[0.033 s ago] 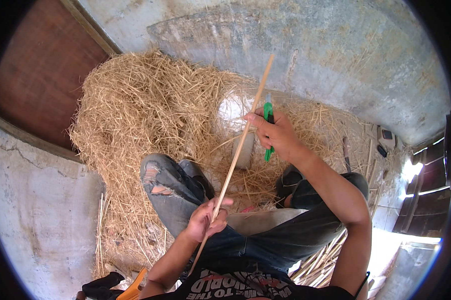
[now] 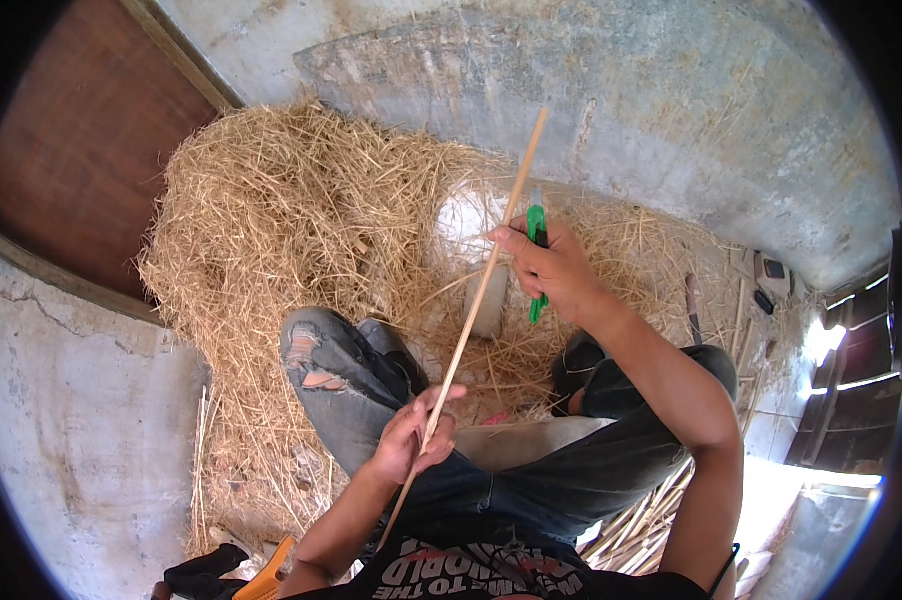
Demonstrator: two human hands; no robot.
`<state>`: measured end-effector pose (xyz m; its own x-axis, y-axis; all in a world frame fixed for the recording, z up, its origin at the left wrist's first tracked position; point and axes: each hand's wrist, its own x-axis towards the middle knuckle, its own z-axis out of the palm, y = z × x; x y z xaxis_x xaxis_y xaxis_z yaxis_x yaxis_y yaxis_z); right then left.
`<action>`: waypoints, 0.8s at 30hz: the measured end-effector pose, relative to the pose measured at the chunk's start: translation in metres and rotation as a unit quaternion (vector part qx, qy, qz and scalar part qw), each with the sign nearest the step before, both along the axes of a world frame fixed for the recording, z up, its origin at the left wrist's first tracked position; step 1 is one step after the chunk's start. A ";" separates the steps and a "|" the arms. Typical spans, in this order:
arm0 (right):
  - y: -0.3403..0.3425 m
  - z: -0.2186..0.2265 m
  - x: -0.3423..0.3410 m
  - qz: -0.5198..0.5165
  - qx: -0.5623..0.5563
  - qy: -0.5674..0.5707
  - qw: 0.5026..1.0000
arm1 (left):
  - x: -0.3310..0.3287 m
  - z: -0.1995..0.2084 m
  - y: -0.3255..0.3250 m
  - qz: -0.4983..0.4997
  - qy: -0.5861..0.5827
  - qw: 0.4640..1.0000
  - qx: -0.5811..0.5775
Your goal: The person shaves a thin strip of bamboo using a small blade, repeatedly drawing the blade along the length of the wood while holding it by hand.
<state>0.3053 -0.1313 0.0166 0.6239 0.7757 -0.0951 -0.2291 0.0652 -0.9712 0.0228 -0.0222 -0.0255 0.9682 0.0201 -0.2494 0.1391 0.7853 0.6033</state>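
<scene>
A: Left hand (image 2: pixel 414 440) pinched around the lower part of a long thin stick (image 2: pixel 476 305), steadying it over the lap. Torn jeans (image 2: pixel 336 375) just beside; straw heap (image 2: pixel 291 230) beyond and to the left.

B: Right hand (image 2: pixel 554 270) closed on a green-handled knife (image 2: pixel 537 262), pressed against the stick's upper half, likely to bear on the wood. Loose straw crowding underneath; more cut sticks (image 2: pixel 641 525) below the right forearm, concrete wall (image 2: pixel 671 110) ahead.

Straw pile (image 2: pixel 291 230) ahead-left, stick (image 2: pixel 481 290) across lap, apparently more sticks (image 2: pixel 641 520) lower right
</scene>
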 end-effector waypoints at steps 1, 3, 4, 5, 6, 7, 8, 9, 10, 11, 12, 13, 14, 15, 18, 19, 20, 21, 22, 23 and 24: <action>0.000 0.002 -0.001 -0.008 -0.008 -0.002 1.000 | 0.000 -0.001 0.001 0.006 -0.010 0.999 0.048; 0.000 0.003 -0.003 -0.024 -0.042 -0.108 0.993 | 0.001 -0.003 0.003 0.019 -0.030 0.989 0.143; 0.000 0.002 -0.005 -0.031 -0.068 -0.211 0.975 | 0.001 -0.003 0.005 0.026 -0.029 0.985 0.167; 0.000 0.002 -0.007 -0.039 -0.093 -0.311 0.945 | 0.001 -0.003 0.006 0.033 -0.028 0.981 0.191; -0.001 -0.001 -0.011 -0.040 -0.092 -0.342 0.934 | 0.002 -0.003 0.007 0.040 -0.028 0.975 0.215; -0.002 -0.005 -0.016 -0.041 -0.089 -0.372 0.923 | 0.003 -0.004 0.009 0.049 -0.021 0.973 0.224; -0.002 -0.010 -0.022 -0.041 -0.087 -0.402 0.911 | 0.004 -0.005 0.010 0.058 -0.015 0.971 0.232; -0.002 -0.013 -0.027 -0.052 -0.070 -0.450 0.889 | 0.005 -0.005 0.011 0.065 -0.008 0.969 0.240; -0.001 -0.016 -0.034 -0.062 -0.052 -0.496 0.864 | 0.006 -0.004 0.011 0.070 -0.006 0.965 0.252; 0.000 -0.018 -0.041 -0.071 -0.034 -0.541 0.837 | 0.007 -0.004 0.011 0.075 -0.004 0.961 0.264; -0.002 -0.011 -0.048 -0.022 -0.086 -0.534 0.841 | 0.008 -0.003 0.011 0.079 -0.002 0.958 0.277; -0.006 0.002 -0.057 0.028 -0.135 -0.524 0.841 | 0.008 -0.002 0.012 0.083 0.004 0.955 0.286; -0.007 0.008 -0.063 0.079 -0.184 -0.511 0.836 | 0.008 -0.001 0.012 0.087 0.009 0.952 0.295; -0.008 0.006 -0.066 0.080 -0.181 -0.517 0.833 | 0.009 0.000 0.011 0.088 0.013 0.949 0.303; -0.008 -0.004 -0.066 0.071 -0.180 -0.525 0.829 | 0.012 0.003 0.009 0.086 0.016 0.945 0.315; -0.006 -0.007 -0.059 0.060 -0.184 -0.520 0.832 | 0.011 0.002 0.008 0.085 0.020 0.941 0.326; -0.004 -0.011 -0.051 0.048 -0.189 -0.516 0.834 | 0.006 0.001 0.006 0.084 0.023 0.938 0.336; 0.000 -0.019 -0.036 0.018 -0.189 -0.508 0.840 | -0.001 0.000 0.004 0.085 0.029 0.933 0.348; -0.001 -0.028 -0.014 -0.014 -0.193 -0.501 0.844 | -0.008 -0.002 0.002 0.077 0.031 0.934 0.347; -0.002 -0.030 0.005 -0.048 -0.195 -0.494 0.846 | -0.016 -0.003 0.000 0.070 0.030 0.935 0.347; -0.004 -0.026 0.019 -0.047 -0.204 -0.479 0.853 | -0.023 -0.006 -0.001 0.064 0.031 0.936 0.345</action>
